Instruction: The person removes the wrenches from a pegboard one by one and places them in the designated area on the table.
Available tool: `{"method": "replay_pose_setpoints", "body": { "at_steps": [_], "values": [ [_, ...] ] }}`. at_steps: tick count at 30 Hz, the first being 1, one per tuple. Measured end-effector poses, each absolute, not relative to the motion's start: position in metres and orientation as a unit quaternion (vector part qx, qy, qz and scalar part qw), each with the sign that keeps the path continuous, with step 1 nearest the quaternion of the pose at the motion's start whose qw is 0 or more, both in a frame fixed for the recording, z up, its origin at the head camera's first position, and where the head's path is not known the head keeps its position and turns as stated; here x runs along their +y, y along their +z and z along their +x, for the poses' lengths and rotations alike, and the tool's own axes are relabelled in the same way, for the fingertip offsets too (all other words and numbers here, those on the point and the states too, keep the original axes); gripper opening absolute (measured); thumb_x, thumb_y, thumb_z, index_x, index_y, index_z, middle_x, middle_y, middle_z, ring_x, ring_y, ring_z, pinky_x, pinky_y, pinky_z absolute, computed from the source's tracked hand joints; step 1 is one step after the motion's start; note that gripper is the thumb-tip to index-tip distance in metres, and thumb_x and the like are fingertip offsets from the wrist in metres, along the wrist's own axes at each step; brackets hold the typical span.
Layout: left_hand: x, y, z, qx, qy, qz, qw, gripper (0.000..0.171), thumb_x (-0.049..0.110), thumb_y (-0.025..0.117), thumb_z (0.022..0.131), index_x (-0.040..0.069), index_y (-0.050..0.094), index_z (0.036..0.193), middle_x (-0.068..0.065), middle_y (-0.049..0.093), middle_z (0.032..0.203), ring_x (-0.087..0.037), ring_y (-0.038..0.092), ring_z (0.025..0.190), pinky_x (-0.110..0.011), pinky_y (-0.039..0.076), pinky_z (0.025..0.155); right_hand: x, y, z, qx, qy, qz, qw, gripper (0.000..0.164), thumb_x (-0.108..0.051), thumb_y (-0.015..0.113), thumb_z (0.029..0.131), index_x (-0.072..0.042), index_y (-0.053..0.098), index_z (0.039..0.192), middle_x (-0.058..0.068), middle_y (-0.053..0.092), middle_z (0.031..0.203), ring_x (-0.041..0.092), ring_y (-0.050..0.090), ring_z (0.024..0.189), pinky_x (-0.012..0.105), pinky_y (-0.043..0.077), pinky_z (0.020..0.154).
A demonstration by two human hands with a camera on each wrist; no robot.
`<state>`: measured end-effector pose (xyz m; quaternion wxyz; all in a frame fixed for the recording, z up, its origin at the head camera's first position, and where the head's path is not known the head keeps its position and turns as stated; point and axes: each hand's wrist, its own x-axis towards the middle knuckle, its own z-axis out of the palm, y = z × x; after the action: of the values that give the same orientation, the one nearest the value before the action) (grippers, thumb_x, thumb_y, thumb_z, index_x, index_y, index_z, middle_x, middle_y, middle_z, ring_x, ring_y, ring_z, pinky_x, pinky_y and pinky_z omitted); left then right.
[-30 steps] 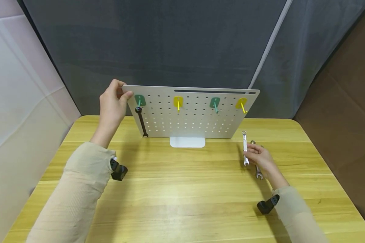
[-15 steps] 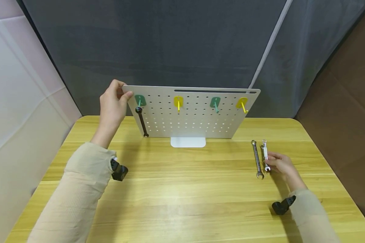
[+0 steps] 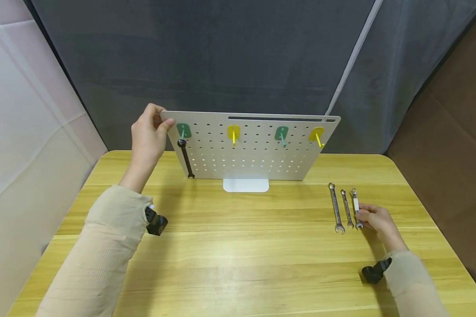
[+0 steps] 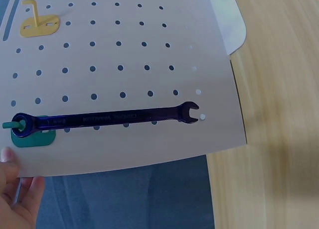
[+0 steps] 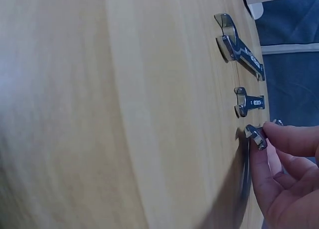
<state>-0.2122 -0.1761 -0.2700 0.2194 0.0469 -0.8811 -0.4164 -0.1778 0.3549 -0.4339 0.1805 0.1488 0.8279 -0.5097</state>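
A person's right hand (image 3: 381, 222) held a silver wrench (image 3: 355, 200) bearing a white label (image 3: 356, 205) at the right end of a row of 3 on the wood-grain worktop (image 3: 230, 242), its grip narrowed to a thumb-and-finger pinch. It had just shifted rightward from over the smaller wrench (image 3: 346, 208), leaving that tool uncovered beside the larger wrench (image 3: 335, 209). With gaps between all 3, each looked easier to pick up singly. Whether the held piece lay flat on the wood could not be told.

The left hand (image 3: 147, 134), unmoved, pinched the upper left corner of a pegboard (image 3: 258, 152), where a dark wrench (image 4: 107, 119) hung by its ring end from a green hook (image 4: 40, 139). Its shank read "8mm" and, less clearly, "CHROME VANADIUM." Print on the label and the row's markings were too small to read; no brand could be made out.
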Motion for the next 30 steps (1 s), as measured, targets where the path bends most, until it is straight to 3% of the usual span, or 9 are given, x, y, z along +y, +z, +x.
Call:
{"method": "replay_pose_setpoints", "body": {
  "at_steps": [5, 30],
  "values": [
    [-0.176, -0.27, -0.213, -0.882, -0.416, 0.047, 0.218, 0.026, 0.016, 0.053, 0.097, -0.001, 0.05, 0.116, -0.022, 0.061, 0.113, -0.031, 0.058, 0.101, -0.043, 0.048, 0.088, 0.353, -0.435, -0.176, 0.84, -0.497, 0.14, 0.166, 0.056, -0.007, 0.051, 0.096, 0.018, 0.027, 0.14, -0.019, 0.058, 0.083, -0.01, 0.056, 0.073, 0.013, 0.051, 0.07],
    [-0.177, -0.271, -0.214, -0.882, -0.412, 0.047, 0.224, 0.026, 0.016, 0.054, 0.096, -0.002, 0.051, 0.115, -0.023, 0.062, 0.111, -0.032, 0.059, 0.098, -0.04, 0.045, 0.082, 0.341, -0.438, -0.174, 0.869, -0.453, 0.17, 0.101, 0.043, 0.0, 0.056, 0.092, 0.018, 0.044, 0.129, -0.002, 0.065, 0.084, -0.004, 0.057, 0.064, 0.018, 0.052, 0.061]
  ]
}}
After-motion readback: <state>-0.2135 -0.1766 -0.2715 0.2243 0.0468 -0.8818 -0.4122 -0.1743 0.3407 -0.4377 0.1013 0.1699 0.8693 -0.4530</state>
